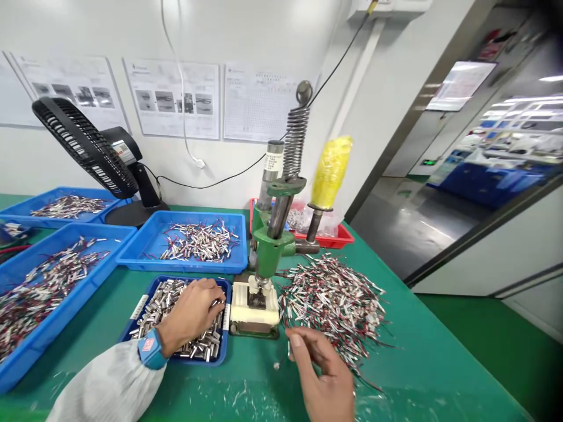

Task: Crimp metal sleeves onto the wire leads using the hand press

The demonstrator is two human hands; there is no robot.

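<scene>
My left hand (196,313) reaches over a dark blue tray (217,357) filled with small silver metal cylinders (197,349). Its fingers are bent downward and pressed together, and whatever the tips hold is hidden. In the lower middle, my right hand (323,369) has thumb and fingers closed on a small wired part (289,350), of which only a thin silvery piece shows. Between the hands stands a green hand press (270,252) with a cream-coloured fixture (254,308) at its base. A large pile of wired parts (336,299) lies right of the press.
Blue trays of wired parts stand behind (182,266) and at the left (65,308). A black fan (94,149) sits at the back left. The press lever, wrapped in yellow (332,173), sticks up before a red tray (343,237). One tiny piece (276,366) lies on the green table.
</scene>
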